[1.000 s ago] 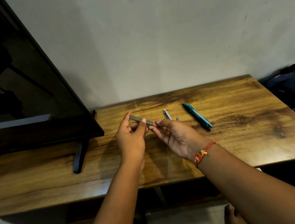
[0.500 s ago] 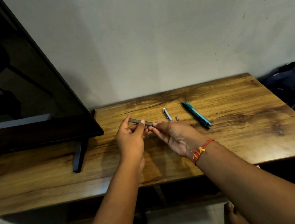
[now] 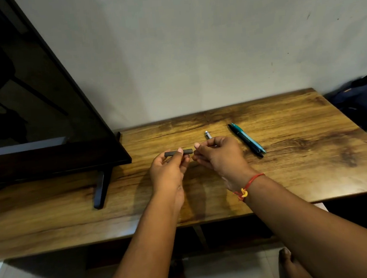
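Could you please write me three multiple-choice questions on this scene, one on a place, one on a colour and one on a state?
1. Where do the two pens lie? A) on the table, right of the right hand; B) on the floor; C) in a cup.
2. What colour is the thread on the right wrist? A) green; B) red; C) white.
3. What is the left hand doing? A) lying flat; B) hanging empty; C) gripping the dark pen barrel.
Answers: 1 A, they lie on the wood; 2 B, red with a yellow knot; 3 C, its fingers curl round the barrel, while the right hand pinches a thin piece at its end.
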